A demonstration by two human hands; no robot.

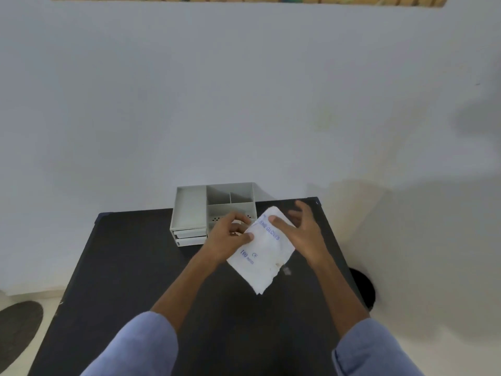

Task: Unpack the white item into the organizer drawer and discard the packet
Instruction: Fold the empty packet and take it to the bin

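The left hand [230, 234] has its fingers [248, 236] closed in a pinch on the left edge of a flat white plastic packet with blue print [264, 253]. The right hand [301, 232] presses its thumb on the packet's upper face while its other fingers are spread and loose behind the top edge; whether they touch the packet cannot be told. The packet is held tilted above the black counter [135, 267], just in front of the organizer, its lower edge ragged. Contents of the packet cannot be made out.

The grey plastic desk organizer [189, 210] stands at the counter's far edge against the pale wall [244, 90]. Its open top has one long tray on the left and three smaller compartments on the right; no contents show. Stacked drawers [189, 237] sit shut under the left tray. Blue sleeves [141, 346] cover both forearms.
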